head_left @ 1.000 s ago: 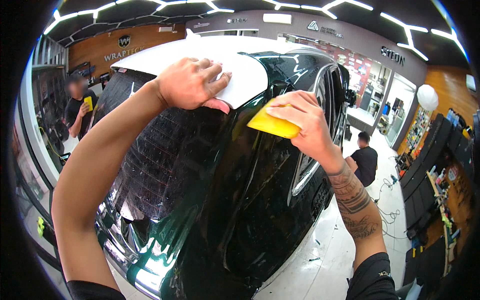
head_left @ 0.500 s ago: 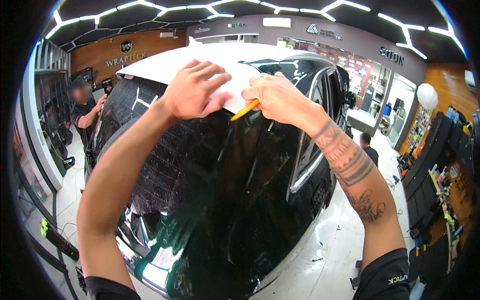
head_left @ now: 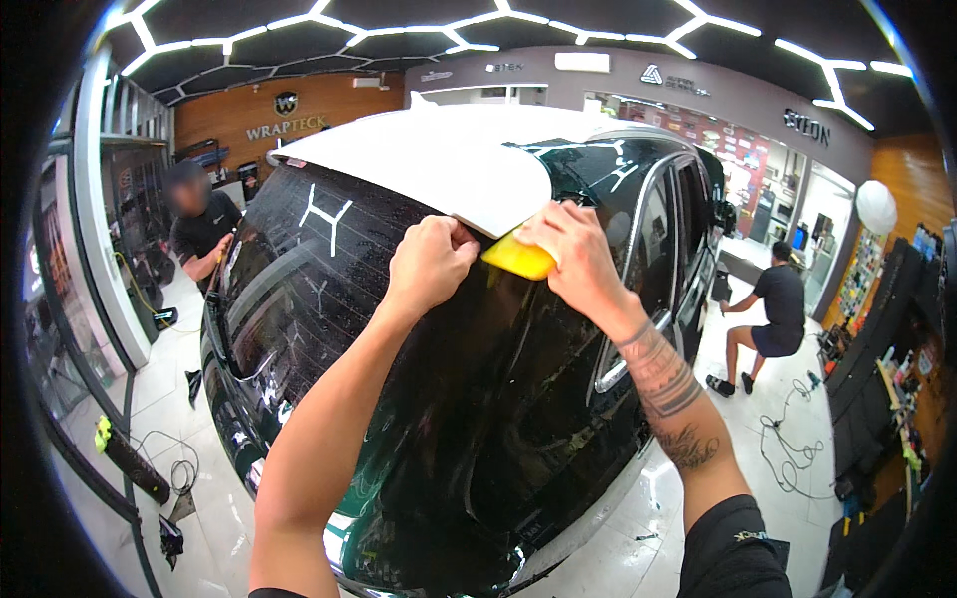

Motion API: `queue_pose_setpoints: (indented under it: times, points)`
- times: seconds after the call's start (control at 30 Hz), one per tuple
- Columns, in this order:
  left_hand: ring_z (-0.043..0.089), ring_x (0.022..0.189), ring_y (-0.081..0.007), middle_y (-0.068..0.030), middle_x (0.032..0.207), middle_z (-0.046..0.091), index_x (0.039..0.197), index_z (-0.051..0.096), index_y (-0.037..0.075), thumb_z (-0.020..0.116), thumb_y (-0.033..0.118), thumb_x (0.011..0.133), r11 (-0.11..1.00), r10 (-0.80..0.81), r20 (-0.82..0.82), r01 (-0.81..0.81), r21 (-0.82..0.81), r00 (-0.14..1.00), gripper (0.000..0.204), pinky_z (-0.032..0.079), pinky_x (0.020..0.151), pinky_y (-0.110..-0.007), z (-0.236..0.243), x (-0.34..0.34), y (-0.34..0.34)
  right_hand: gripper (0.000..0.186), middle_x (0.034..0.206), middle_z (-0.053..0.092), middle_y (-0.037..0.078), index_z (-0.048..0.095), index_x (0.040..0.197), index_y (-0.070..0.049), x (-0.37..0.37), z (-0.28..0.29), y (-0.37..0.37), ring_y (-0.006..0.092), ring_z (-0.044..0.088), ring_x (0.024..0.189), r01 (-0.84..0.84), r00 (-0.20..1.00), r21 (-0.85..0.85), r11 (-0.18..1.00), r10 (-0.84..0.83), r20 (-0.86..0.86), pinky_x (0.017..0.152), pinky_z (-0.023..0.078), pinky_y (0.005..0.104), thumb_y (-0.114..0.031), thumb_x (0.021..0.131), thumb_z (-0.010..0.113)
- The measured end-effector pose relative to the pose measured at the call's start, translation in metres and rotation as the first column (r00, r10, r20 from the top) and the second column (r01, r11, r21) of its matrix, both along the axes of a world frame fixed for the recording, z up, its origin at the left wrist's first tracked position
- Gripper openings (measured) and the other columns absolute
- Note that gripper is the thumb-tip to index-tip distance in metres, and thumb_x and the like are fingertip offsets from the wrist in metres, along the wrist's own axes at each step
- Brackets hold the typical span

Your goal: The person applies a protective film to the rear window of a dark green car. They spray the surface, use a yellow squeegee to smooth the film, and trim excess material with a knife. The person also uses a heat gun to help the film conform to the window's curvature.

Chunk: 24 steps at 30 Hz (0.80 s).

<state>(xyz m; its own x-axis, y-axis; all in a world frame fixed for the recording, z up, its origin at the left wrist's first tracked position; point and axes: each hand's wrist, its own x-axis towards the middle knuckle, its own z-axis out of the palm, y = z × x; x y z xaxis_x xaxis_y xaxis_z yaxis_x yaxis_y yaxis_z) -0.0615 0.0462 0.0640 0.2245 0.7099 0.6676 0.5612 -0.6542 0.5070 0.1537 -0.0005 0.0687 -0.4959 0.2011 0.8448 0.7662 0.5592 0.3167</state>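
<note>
A dark green, glossy car (head_left: 469, 419) fills the middle, with a white roof and rear spoiler (head_left: 429, 159) at the top. My left hand (head_left: 432, 261) is closed in a pinch just below the white spoiler's lower edge; what its fingertips hold, if anything, is hidden. Just to its right, my right hand (head_left: 573, 254) grips a flat yellow squeegee (head_left: 508, 258), angled along the dark bodywork beside the white corner. Wet droplets show on the rear window (head_left: 289, 249).
A co-worker (head_left: 199, 234) leans at the car's left side. Another person (head_left: 773, 304) crouches low along its right side. Cables (head_left: 788, 448) lie on the tiled floor. Glass doors line the left, black racks (head_left: 862, 329) the right.
My left hand has come down from the white spoiler and closed. My right hand stays by the corner, turning the squeegee. Both co-workers have shifted, and the view has moved slightly.
</note>
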Motion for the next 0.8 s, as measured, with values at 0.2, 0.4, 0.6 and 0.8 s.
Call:
queue_pose_setpoints:
  times: [0.2,0.4,0.6,0.8]
  points:
    - [0.071,0.086,-0.0413,-0.0299,0.086,0.069,0.088,0.072,-0.006,0.065,0.016,0.082,0.999,0.0,-0.102,-0.004,-0.037,0.995,0.024,0.056,0.08,-0.047,0.012,-0.009,-0.001,0.018,0.09,0.066,0.008,0.069,0.087,-0.008,0.007,0.045,0.0,0.0303,0.066,0.089,-0.063,0.988,0.008,0.998,0.061,0.139,0.077,0.051,0.042,0.002,0.074,0.063]
    - [0.068,0.087,-0.0374,-0.0266,0.089,0.07,0.096,0.068,-0.008,0.064,0.017,0.09,0.999,0.008,-0.147,-0.003,0.036,0.989,0.026,0.053,0.08,-0.043,0.007,-0.013,-0.002,0.028,0.1,0.066,0.013,0.065,0.113,-0.006,0.004,0.025,-0.028,0.0349,0.069,0.087,-0.008,0.982,-0.133,0.991,-0.018,-0.188,0.076,0.057,0.0429,-0.004,0.085,0.069]
    - [0.063,0.094,-0.0187,-0.0097,0.099,0.067,0.122,0.061,0.0,0.062,0.017,0.097,0.955,-0.209,0.015,0.208,-0.212,0.978,0.03,0.052,0.085,-0.035,-0.008,-0.082,-0.039,0.042,0.101,0.063,0.006,0.073,0.118,-0.015,-0.015,-0.023,-0.012,0.0272,0.065,0.096,0.147,0.973,-0.113,0.983,-0.165,-0.164,0.085,0.055,0.0409,0.001,0.079,0.071]
    - [0.065,0.096,-0.0214,-0.0117,0.099,0.068,0.12,0.063,0.001,0.063,0.017,0.095,0.976,-0.089,-0.105,0.065,-0.208,0.991,0.03,0.052,0.087,-0.037,-0.051,-0.205,-0.114,0.037,0.094,0.061,0.007,0.073,0.114,-0.015,-0.031,-0.031,-0.014,0.0268,0.065,0.092,0.173,0.939,-0.173,0.97,-0.215,-0.268,0.079,0.055,0.0404,-0.002,0.08,0.072]
